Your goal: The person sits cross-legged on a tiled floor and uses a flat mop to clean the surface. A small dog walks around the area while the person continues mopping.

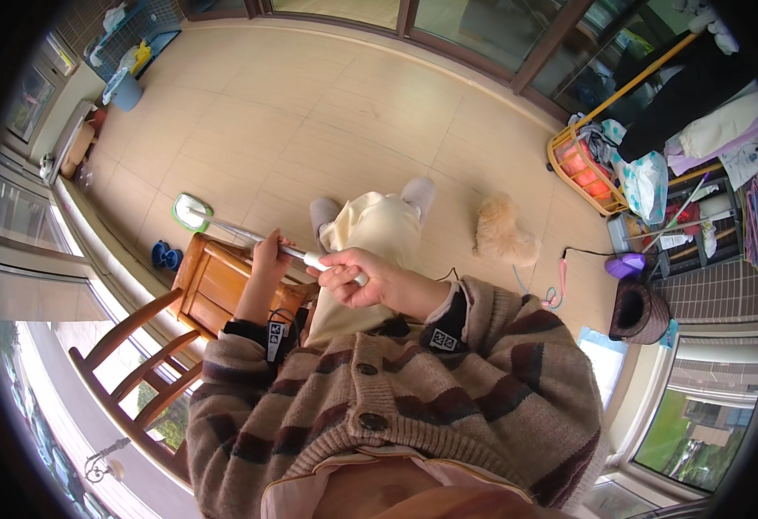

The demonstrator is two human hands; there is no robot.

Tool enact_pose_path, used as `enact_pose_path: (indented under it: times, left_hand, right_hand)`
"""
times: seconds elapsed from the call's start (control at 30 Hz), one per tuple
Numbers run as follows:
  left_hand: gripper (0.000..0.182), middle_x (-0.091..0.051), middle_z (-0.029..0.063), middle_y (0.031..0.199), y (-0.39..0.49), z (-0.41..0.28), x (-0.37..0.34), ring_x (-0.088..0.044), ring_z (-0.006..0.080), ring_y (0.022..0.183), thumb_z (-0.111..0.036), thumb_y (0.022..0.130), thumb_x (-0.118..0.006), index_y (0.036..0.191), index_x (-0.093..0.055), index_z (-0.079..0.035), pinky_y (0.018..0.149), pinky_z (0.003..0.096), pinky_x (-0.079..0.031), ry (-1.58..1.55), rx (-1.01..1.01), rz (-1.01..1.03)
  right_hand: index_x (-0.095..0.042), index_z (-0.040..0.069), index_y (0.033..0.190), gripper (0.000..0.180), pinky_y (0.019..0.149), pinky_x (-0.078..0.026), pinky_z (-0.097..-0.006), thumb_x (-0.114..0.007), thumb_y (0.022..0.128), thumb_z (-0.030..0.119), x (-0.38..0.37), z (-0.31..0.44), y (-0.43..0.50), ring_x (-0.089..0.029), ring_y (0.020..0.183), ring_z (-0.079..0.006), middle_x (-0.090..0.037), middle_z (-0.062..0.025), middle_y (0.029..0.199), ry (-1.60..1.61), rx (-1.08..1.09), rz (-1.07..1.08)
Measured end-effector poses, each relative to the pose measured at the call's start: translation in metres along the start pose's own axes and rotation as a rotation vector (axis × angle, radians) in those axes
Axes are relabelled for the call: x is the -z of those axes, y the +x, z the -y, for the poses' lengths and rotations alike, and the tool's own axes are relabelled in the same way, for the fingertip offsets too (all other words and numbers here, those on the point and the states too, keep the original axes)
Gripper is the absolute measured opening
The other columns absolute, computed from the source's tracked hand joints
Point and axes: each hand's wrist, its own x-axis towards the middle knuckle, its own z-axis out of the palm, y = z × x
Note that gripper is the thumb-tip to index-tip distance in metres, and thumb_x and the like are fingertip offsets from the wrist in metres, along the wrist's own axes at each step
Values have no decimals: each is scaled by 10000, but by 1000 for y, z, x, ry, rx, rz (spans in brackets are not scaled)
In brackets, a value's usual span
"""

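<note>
A flat mop with a metal pole point(233, 230) slants down to the left across my front. My left hand point(270, 256) is wrapped around the metal pole partway along. Closer to my body, my right hand point(356, 277) grips the white plastic handle point(317, 261), whose end pokes out past my fingers. The white mop head point(192, 213) with a green edge rests on the tiled floor point(249, 136) to the left. Just below the pole stands a wooden chair point(213, 285), close to my left forearm.
A fluffy light-brown dog point(502, 230) is on the floor to my right, near a leash with a pink handle point(562, 276). A blue double pet bowl point(166, 256) sits by the left wall. An orange laundry cart point(586, 168) and a dark woven bin point(640, 313) stand right; a blue bucket point(124, 91) stands far left.
</note>
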Motion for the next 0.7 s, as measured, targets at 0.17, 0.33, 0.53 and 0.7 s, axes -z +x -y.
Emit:
enact_pose_path:
  times: [0.17, 0.33, 0.53, 0.7]
  left_hand:
    - [157, -482, 80, 618, 1, 35, -54, -509, 211, 552, -83, 909, -510, 777, -460, -13, 599, 377, -515, 84, 22, 82]
    - [108, -508, 91, 623, -8, 70, -110, -517, 210, 538, -91, 917, -494, 844, -471, -15, 554, 370, -504, 106, 117, 202]
    - [133, -470, 89, 694, -23, 77, -127, -520, 213, 565, -89, 919, -494, 891, -455, 36, 545, 406, -504, 66, 171, 283]
    - [135, -468, 80, 707, -43, 62, -114, -519, 199, 595, -101, 920, -498, 865, -460, 17, 575, 395, -508, 34, 94, 340]
  right_hand:
    - [-406, -10, 1133, 237, 363, -174, -159, -451, 951, 135, 8, 9, -53, -317, 358, 18, -400, 60, 600, 61, 135, -46]
    - [-421, 2, 1131, 223, 378, -191, -167, -407, 970, 155, 17, -3, -97, -316, 368, 13, -414, 50, 631, -1, 261, 14]
    - [-443, 124, 1062, 135, 407, -200, -180, -477, 948, 187, 6, -16, -112, -319, 419, -8, -385, 56, 630, -332, 187, -91]
    - [-442, 120, 1067, 133, 388, -190, -171, -473, 951, 175, -8, -12, -117, -315, 419, -8, -367, 56, 624, -359, 94, -67]
